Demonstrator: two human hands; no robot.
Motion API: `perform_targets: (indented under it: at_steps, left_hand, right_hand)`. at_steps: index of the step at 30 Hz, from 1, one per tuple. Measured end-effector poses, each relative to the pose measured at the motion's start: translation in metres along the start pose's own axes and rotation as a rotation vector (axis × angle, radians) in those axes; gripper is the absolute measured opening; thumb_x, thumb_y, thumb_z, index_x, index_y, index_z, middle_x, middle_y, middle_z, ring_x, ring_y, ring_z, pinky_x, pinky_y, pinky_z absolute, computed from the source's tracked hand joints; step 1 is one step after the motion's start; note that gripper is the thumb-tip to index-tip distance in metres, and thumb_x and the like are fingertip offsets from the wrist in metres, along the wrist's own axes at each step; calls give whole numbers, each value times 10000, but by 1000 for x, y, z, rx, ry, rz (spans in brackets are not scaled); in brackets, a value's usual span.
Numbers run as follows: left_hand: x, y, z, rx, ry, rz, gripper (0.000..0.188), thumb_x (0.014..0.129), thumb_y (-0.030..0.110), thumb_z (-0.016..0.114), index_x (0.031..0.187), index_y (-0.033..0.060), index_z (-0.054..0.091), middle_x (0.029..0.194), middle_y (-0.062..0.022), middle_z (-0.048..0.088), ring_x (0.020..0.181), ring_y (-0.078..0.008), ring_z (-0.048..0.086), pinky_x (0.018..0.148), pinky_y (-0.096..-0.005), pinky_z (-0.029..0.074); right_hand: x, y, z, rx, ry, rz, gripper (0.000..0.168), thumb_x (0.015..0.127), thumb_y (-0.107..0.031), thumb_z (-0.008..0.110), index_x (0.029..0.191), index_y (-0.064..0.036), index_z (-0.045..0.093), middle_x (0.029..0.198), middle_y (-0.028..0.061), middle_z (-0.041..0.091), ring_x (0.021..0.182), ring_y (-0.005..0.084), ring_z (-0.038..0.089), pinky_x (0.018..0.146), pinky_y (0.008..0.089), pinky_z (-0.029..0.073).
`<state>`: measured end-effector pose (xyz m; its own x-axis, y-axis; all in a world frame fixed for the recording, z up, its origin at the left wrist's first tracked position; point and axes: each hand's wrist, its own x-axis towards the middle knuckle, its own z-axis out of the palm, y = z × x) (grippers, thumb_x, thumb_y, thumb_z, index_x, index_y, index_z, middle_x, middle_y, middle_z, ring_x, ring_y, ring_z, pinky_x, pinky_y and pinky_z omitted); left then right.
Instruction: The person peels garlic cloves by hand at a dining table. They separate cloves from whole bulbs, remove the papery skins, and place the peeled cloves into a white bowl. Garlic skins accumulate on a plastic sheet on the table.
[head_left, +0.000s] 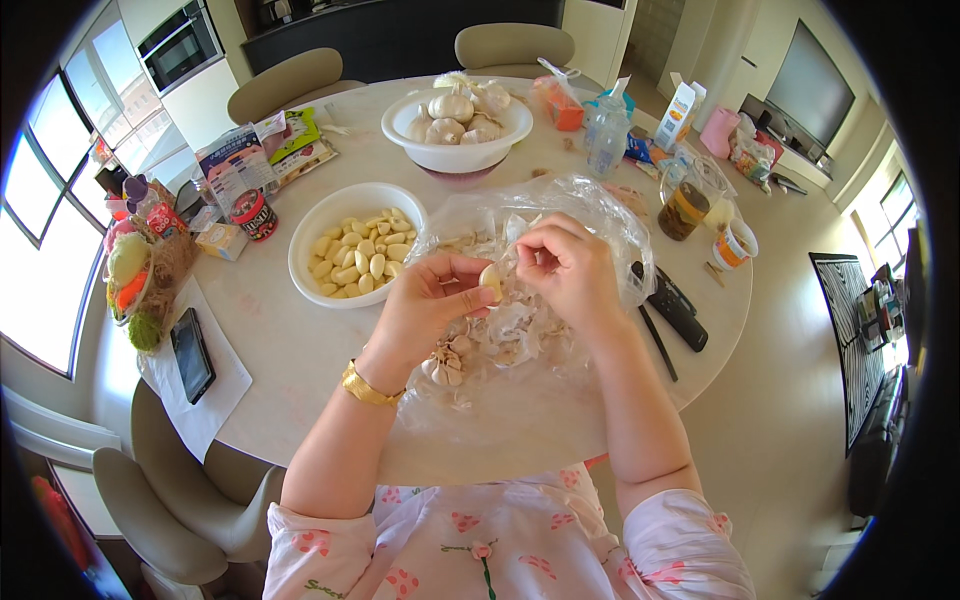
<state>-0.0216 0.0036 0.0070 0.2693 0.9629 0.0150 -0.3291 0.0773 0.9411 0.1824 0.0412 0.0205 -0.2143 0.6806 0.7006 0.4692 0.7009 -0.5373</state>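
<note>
My left hand (442, 289) pinches a garlic clove (491, 282) between thumb and fingers, its pale yellow flesh showing. Just to the right, my right hand (564, 262) has its fingertips closed on a thin strip of garlic skin (508, 262) beside the clove. Beneath both hands a clear plastic bag (592, 206) is spread out, strewn with papery garlic peels (525, 330). A partly broken garlic head (444, 367) lies near my left wrist. Peeled cloves (362, 255) fill much of a white bowl (300, 274) to the left. Whole garlic heads (450, 112) are heaped in another white bowl (465, 156) farther back.
On the right lie a black remote control (679, 315) and a thin black stick (658, 345). A jar (684, 210), a plastic bottle (607, 139) and a carton (679, 112) stand behind. A phone (193, 356) rests on paper at left, near a candy tub (253, 215) and snack packs (292, 139).
</note>
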Motion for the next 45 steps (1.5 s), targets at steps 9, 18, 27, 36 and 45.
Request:
perform_targets:
  at_steps: [9, 18, 27, 36, 45]
  left_hand:
    - [1, 5, -4, -113, 19, -45, 277, 982, 10, 634, 1258, 3, 609, 1130, -86, 692, 1016, -224, 726, 842, -300, 614]
    - [2, 0, -5, -131, 23, 32, 280, 1005, 21, 604, 1285, -3, 599, 1155, -93, 678, 984, -211, 724, 836, -284, 603]
    - [3, -2, 3, -16, 65, 123, 249, 967, -61, 612, 1216, -53, 599, 1129, -125, 691, 1011, -218, 722, 901, -311, 606]
    - [1, 1, 8, 91, 104, 124, 233, 963, -66, 617, 1196, -59, 608, 1083, -139, 718, 995, -213, 728, 893, -312, 605]
    - [4, -8, 3, 31, 67, 117, 242, 959, -33, 651, 1200, -43, 621, 1079, -108, 719, 967, -163, 713, 872, -294, 594]
  right_hand:
    - [1, 6, -7, -86, -157, 83, 76, 823, -80, 768, 881, -50, 730, 885, 57, 702, 709, 217, 689, 605, 323, 532]
    - [1, -12, -7, 197, -260, 207, 133, 876, -79, 762, 991, -14, 758, 897, 73, 714, 760, 181, 694, 637, 300, 535]
    - [0, -13, -4, 311, -362, 331, 178, 886, -54, 751, 1037, 41, 748, 949, 108, 723, 793, 163, 701, 679, 279, 559]
    - [-2, -11, -1, 350, -326, 372, 118, 862, -20, 748, 963, 40, 738, 921, 91, 711, 768, 143, 694, 666, 269, 553]
    - [-5, -16, 3, 65, -230, 171, 137, 806, -73, 764, 837, -32, 637, 818, 71, 660, 707, 237, 687, 640, 348, 553]
